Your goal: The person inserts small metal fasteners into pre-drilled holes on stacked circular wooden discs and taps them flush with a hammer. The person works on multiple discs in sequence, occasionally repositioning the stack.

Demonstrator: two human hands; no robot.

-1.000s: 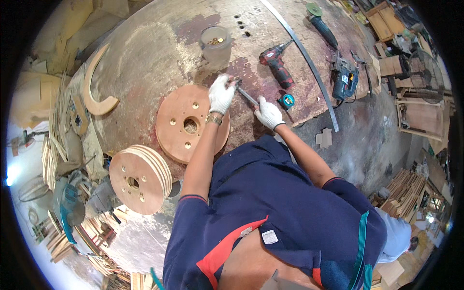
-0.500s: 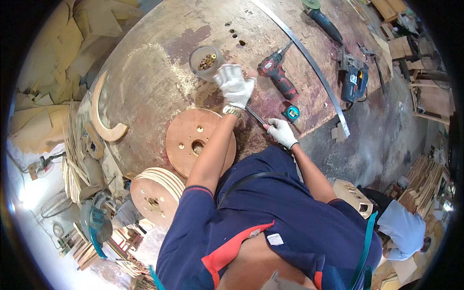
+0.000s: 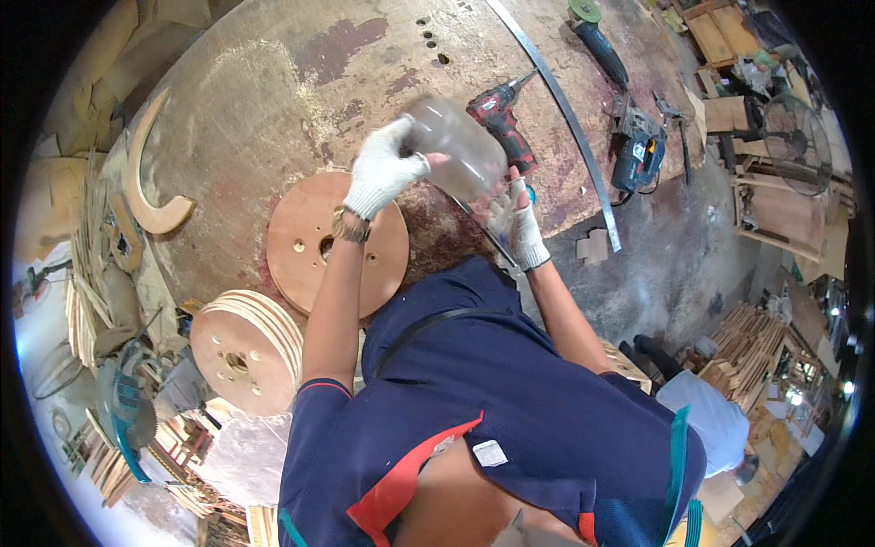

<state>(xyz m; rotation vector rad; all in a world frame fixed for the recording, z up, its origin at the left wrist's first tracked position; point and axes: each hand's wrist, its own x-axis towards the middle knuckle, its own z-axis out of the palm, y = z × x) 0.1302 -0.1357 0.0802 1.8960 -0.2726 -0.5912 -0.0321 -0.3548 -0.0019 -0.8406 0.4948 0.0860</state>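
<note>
My left hand [image 3: 387, 170], in a white knit glove, grips one end of a clear plastic jar [image 3: 456, 146]. The jar is tipped over above the workbench, its contents blurred out of sight. Beside its lower right end my right hand [image 3: 522, 228], gloved with bare fingertips, is turned up with fingers spread. Whether those fingers touch the jar I cannot tell. A thin metal rod [image 3: 477, 223] slants between the jar and my right palm. Under my left wrist lies a round wooden disc [image 3: 296, 210] with a centre hole and brass-coloured inserts.
Beyond the jar lie a red and black cordless drill [image 3: 497, 114], a curved metal strip [image 3: 561, 96], a jigsaw [image 3: 638, 155] and an angle grinder [image 3: 597, 46]. A curved wooden piece [image 3: 137, 173] and stacked discs [image 3: 241, 356] are at left. Another person [image 3: 702, 415] bends at lower right.
My left hand has taken hold of the jar, lifted it off the bench and tipped it rightward. My right hand has let go of the rod and opened beside the jar.
</note>
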